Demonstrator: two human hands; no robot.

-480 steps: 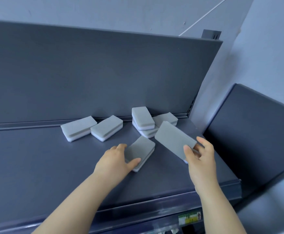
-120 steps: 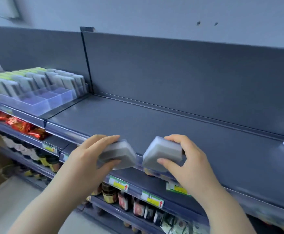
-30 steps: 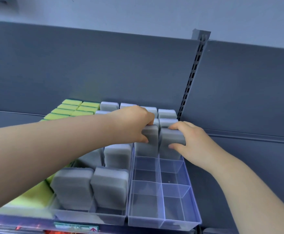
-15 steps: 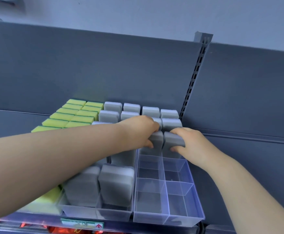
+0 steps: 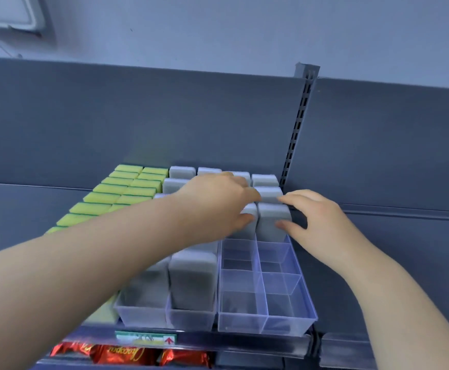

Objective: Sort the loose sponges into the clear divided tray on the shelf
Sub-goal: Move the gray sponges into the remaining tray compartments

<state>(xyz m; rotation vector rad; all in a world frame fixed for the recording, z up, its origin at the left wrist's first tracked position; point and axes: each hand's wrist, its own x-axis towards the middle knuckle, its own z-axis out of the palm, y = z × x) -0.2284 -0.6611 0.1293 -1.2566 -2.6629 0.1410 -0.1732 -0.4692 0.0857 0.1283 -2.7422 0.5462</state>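
**Two sponges going upright into the right-hand tray**

Dark grey shelving is carrying the clear divided tray, whose four compartments nearest the person are showing nothing inside. The left hand is gripping the left grey sponge from above, thumb on its front face. The right hand is pinching the right grey sponge between forefinger and thumb. Both sponges are standing on end, long axis upright, side by side in the row just behind the bare compartments, each directly under its own hand. Judging by this, each hand is needing only to let go and lift straight up. The left arm is crossing over the neighbouring tray of grey sponges.

A price label is showing a red arrow, its text blurred; red wrappers below are bearing gold script I cannot read.
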